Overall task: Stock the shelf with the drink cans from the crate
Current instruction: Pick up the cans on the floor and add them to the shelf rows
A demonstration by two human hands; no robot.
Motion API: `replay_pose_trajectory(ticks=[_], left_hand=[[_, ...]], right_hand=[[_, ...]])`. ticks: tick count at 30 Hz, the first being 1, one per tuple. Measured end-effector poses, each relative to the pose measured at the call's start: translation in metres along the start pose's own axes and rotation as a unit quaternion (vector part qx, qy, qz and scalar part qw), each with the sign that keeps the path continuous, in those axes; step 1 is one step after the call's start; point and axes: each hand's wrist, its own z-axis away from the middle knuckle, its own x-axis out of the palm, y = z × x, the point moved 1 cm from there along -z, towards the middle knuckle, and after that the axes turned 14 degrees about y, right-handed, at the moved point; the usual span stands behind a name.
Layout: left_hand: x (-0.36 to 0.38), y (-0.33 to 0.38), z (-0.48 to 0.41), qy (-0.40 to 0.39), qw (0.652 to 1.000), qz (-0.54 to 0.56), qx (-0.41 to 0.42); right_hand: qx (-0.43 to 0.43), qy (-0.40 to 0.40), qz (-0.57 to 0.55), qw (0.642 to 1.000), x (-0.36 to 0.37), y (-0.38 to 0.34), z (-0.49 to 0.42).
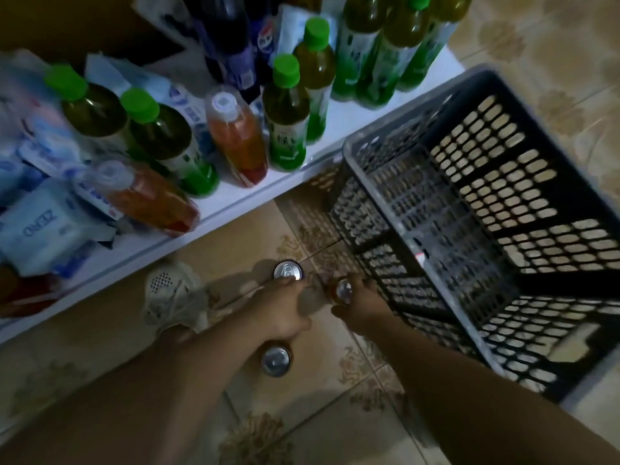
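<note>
Item 1. Left hand point(285, 312): reached forward over the tiled floor point(335, 431), its fingertips laid against the near rim of the far can point(288, 271). Whether that can is pinched or only touched cannot be told.

Item 2. Far can: stood upright on the floor, pull-tab end up, just below the front edge of the white shelf point(235, 209).

Item 3. Near can point(275, 359): silver end up, seen just under the left wrist and partly hidden by it. Contact with the hand cannot be judged.

Item 4. Right hand point(362, 308): fingers curled round the held can point(343, 290), which is gripped by its brown body with its silver end turned toward the camera, just beside the near wall of the crate.

Item 5. Crate point(412, 229): dark grey perforated plastic, set on the floor to the right of the shelf, with one corner close to the shelf edge. No cans are seen inside.

Item 6. Shelf stock: green-capped tea bottles point(285, 129), orange drink bottles point(238, 135) with clear caps, one of them leaned well over, dark cola bottles point(231, 38) at the back, and blue-and-white packets point(43, 229) at the left.

Item 7. White cloth bundle point(174, 297): lying on the floor against the shelf base, left of the left hand.
</note>
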Motion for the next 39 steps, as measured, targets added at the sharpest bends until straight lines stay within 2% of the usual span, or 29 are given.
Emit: replay_pose_trajectory(ticks=[3,7,11,15,18,23,25,27,30,34,36,39], left_hand=[[0.012,-0.015,-0.019,0.006,1.000,-0.003,0.000],[0.009,-0.022,-0.024,-0.004,1.000,0.000,-0.022],[-0.020,-0.003,-0.006,-0.006,0.999,0.027,-0.023],[-0.071,0.034,0.036,0.034,0.993,0.110,-0.003],[-0.114,0.058,0.075,0.061,0.977,0.202,0.015],[-0.210,0.104,0.150,0.197,0.935,0.288,0.067],[-0.250,0.116,0.181,0.249,0.913,0.309,0.092],[-0.284,0.123,0.212,0.296,0.894,0.318,0.111],[-0.331,0.122,0.259,0.346,0.878,0.303,0.134],[-0.376,0.102,0.315,0.377,0.886,0.231,0.138],[-0.397,0.084,0.338,0.412,0.892,0.149,0.114],[-0.426,0.042,0.367,0.449,0.892,0.034,0.026]], right_hand=[[0.015,-0.003,0.002,1.000,0.022,0.002,-0.023],[-0.020,0.041,-0.015,0.999,0.016,0.000,-0.023],[-0.025,0.074,-0.090,0.993,-0.030,-0.011,0.019],[-0.068,0.141,-0.194,0.969,-0.099,-0.033,0.080],[-0.094,0.186,-0.281,0.937,-0.156,-0.057,0.125],[-0.150,0.274,-0.412,0.856,-0.245,-0.114,0.200],[-0.186,0.278,-0.462,0.821,-0.274,-0.141,0.231],[-0.233,0.248,-0.487,0.804,-0.297,-0.167,0.262],[-0.283,0.244,-0.477,0.795,-0.326,-0.202,0.304],[-0.345,0.264,-0.435,0.789,-0.348,-0.245,0.357],[-0.368,0.259,-0.436,0.780,-0.353,-0.264,0.377],[-0.391,0.245,-0.435,0.773,-0.357,-0.291,0.395]])
